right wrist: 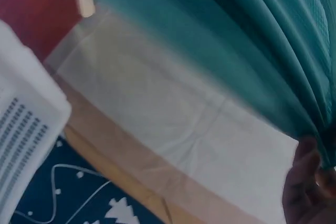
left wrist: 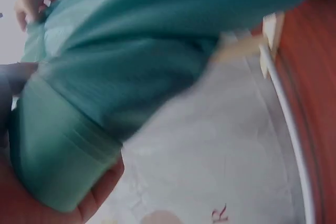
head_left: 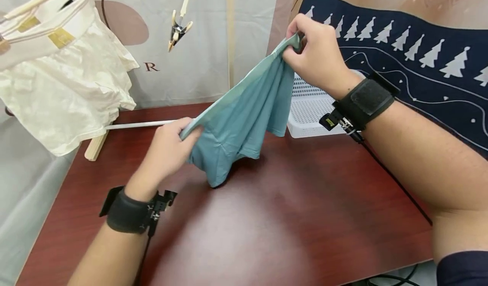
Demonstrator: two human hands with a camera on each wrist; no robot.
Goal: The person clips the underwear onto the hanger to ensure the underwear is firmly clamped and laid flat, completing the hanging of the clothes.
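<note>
A teal garment (head_left: 240,120) hangs stretched between both hands above a dark red table (head_left: 267,218). My left hand (head_left: 171,146) grips its lower end near the table's back left. My right hand (head_left: 310,53) pinches the upper end, raised higher at the back. The cloth's bottom fold touches the tabletop. In the left wrist view the teal garment (left wrist: 131,72) fills the frame with my left hand's palm (left wrist: 31,203) under its hem. In the right wrist view the teal cloth (right wrist: 273,35) runs across the top, with a fingertip (right wrist: 302,182) of my right hand at the lower right.
A cream garment (head_left: 65,87) hangs on a wooden rack at the left. Wooden clips (head_left: 179,27) dangle above the table's back. A white perforated basket (head_left: 312,108) stands behind the cloth at the right. A navy cloth with white trees (head_left: 419,61) lies at the far right.
</note>
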